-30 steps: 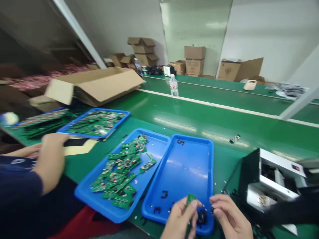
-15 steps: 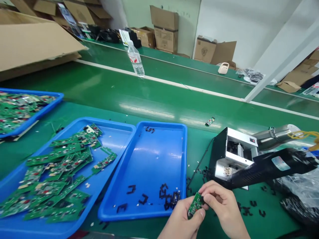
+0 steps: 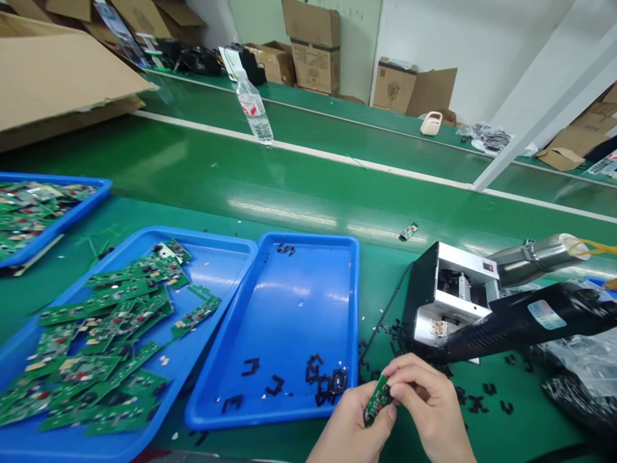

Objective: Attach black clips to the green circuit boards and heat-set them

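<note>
Circuit board (image 3: pixel 377 400): between the hands, long axis slanting up-right
Left hand (image 3: pixel 354 421): closed on its lower end
Right hand (image 3: pixel 429 402): fingertips bunched at its right edge (cannot tell what they grip)

The workbench (image 3: pixel 383 273) I see remotely through the head camera is green. Closest to me, one blue tray (image 3: pixel 207 236) lies on its left part, with a second blue tray (image 3: pixel 299 308) just beside it. To the right I make out a black-and-silver machine (image 3: pixel 450 276), with small black pieces (image 3: pixel 490 389) scattered nearby. Farther back, a single circuit board (image 3: pixel 409 231) lies flat and a clear bottle (image 3: pixel 255 112) stands upright.
</note>
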The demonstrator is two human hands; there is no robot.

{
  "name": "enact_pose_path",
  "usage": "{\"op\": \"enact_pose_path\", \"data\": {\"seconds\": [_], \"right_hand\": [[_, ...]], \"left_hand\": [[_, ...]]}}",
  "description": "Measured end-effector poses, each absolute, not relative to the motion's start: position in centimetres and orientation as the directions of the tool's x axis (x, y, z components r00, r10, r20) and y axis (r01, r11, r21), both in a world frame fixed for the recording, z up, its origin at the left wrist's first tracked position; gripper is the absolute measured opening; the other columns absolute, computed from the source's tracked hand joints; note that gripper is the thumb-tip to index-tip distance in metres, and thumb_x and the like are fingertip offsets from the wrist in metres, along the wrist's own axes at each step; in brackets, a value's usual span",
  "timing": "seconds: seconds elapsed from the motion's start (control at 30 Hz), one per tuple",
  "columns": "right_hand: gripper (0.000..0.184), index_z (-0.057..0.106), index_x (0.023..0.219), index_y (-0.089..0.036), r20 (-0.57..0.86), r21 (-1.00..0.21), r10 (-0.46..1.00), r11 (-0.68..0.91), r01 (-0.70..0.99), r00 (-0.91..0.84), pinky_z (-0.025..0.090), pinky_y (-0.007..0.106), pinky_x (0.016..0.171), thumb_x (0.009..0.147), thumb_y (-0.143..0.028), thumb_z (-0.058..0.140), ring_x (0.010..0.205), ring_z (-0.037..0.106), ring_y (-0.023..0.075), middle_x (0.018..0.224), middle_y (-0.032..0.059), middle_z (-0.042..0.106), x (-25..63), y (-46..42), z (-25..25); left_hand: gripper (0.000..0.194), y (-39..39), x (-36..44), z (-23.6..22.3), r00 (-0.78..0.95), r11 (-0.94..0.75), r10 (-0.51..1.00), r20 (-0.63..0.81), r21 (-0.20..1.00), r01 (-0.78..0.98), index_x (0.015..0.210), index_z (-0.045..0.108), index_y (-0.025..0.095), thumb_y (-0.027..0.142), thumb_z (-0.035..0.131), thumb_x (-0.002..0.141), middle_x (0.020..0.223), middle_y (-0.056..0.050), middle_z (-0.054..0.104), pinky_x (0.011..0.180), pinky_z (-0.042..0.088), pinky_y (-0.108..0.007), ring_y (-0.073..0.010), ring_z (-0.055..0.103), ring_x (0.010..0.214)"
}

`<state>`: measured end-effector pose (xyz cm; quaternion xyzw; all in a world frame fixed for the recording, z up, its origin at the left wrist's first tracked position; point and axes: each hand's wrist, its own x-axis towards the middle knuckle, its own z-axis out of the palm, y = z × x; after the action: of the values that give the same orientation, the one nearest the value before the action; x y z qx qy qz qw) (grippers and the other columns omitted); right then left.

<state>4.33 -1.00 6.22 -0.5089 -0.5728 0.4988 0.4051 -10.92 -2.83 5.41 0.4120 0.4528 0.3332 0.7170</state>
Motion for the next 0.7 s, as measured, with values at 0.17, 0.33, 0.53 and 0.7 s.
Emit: {"op": "enact_pose_path", "data": {"seconds": [0.17, 0.33, 0.53, 0.7], "right_hand": [[0.019, 0.080, 0.095, -0.028, 0.109, -0.977, 0.986, 0.130, 0.172, -0.124, 0.061, 0.021, 0.076, 0.091, -0.015, 0.066, 0.082, 0.077, 0.0171, 0.093, 0.0030, 0.081, 3.7, -1.5, 4.8], [0.031, 0.079, 0.111, -0.035, 0.108, -0.979, 0.990, 0.122, 0.165, -0.091, 0.063, 0.017, 0.074, 0.086, -0.017, 0.075, 0.076, 0.078, 0.0153, 0.084, -0.0010, 0.082, 3.9, -1.2, 4.9], [0.018, 0.082, 0.102, -0.033, 0.106, -0.994, 0.994, 0.106, 0.016, 0.003, 0.065, 0.022, 0.065, 0.085, -0.027, 0.081, 0.069, 0.077, 0.0183, 0.079, 0.0030, 0.080, 4.0, -1.4, 5.7], [0.014, 0.080, 0.103, -0.030, 0.131, -0.971, 0.991, 0.124, -0.204, -0.022, 0.062, 0.024, 0.058, 0.089, -0.030, 0.079, 0.070, 0.073, 0.0180, 0.078, 0.0049, 0.075, 4.3, -1.9, 5.7]], "left_hand": [[0.013, -2.5, -11.4, 6.0, 0.342, 0.352, 0.873, -0.347, 0.935, 0.049, 0.078, 0.059, 0.019, 0.026, 0.056, 0.088, 0.067, 0.005, 0.039, 0.060, 0.028, -0.027, -0.0141, 0.033, 0.064], [0.017, -2.5, -12.4, 6.0, 0.451, 0.452, 0.799, -0.398, 0.892, -0.014, 0.092, 0.069, 0.019, 0.035, 0.068, 0.086, 0.065, 0.007, 0.039, 0.055, 0.027, -0.025, -0.0116, 0.029, 0.057], [0.041, -3.6, -13.3, 4.4, 0.645, 0.763, 0.607, -0.465, 0.567, -0.310, 0.090, 0.069, 0.019, 0.060, 0.072, 0.086, 0.071, 0.001, 0.057, 0.054, 0.033, -0.021, -0.0103, 0.044, 0.058], [0.068, -3.5, -11.9, 2.2, 0.783, 0.866, 0.493, -0.379, 0.303, -0.398, 0.094, 0.074, 0.011, 0.077, 0.070, 0.077, 0.075, -0.008, 0.070, 0.049, 0.032, -0.019, -0.0100, 0.054, 0.053]]}}
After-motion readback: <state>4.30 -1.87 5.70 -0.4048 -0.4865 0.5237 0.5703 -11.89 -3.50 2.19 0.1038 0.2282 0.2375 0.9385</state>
